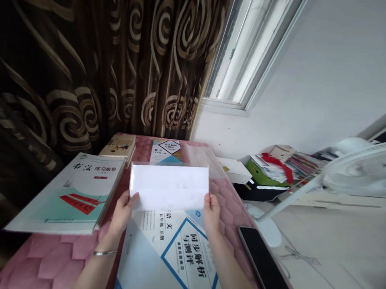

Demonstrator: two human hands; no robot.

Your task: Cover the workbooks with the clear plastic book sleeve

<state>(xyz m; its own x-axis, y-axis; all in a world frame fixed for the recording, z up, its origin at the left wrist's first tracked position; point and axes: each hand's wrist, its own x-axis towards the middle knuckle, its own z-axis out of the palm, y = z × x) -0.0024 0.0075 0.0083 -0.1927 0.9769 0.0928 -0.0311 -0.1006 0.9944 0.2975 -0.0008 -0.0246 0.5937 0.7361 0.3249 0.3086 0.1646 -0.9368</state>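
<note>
My left hand (122, 212) and my right hand (211, 214) each pinch a lower corner of a translucent white plastic cover sheet (169, 187), holding it up above a blue-and-white workbook (172, 257) that lies on the pink table (49, 262). The sheet hides the workbook's top edge. A thin bracelet (105, 253) circles my left wrist. Both hands are closed on the sheet's edges.
A green-and-white book (73, 193) rests at the left, partly off the table's edge. Two more books (120, 146) (166, 151) lie at the far end by the patterned curtain. A black phone (265, 264) lies at the right edge. A white fan (359, 171) and a pile of clutter stand on the floor.
</note>
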